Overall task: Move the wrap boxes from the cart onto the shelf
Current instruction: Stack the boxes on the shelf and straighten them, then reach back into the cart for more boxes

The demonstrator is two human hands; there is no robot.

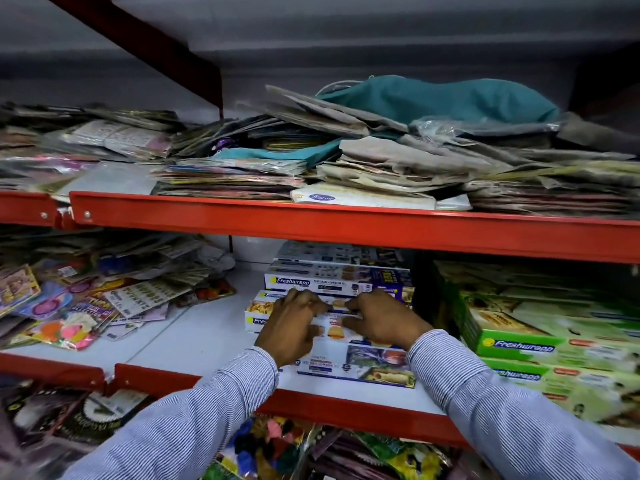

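Several white-and-blue Freshwrapp wrap boxes lie stacked on the middle shelf, which has a white deck and a red front rail. My left hand and my right hand both rest, fingers curled, on top of the front wrap box, side by side and almost touching. That box lies flat near the shelf's front edge, with more boxes behind it. My striped sleeves cover its lower corners. The cart is out of view.
Green Freshwrapp boxes are stacked right of the blue ones. Loose colourful packets sprawl on the shelf's left part. The upper shelf carries piles of flat packets and a teal cloth. More packets sit below.
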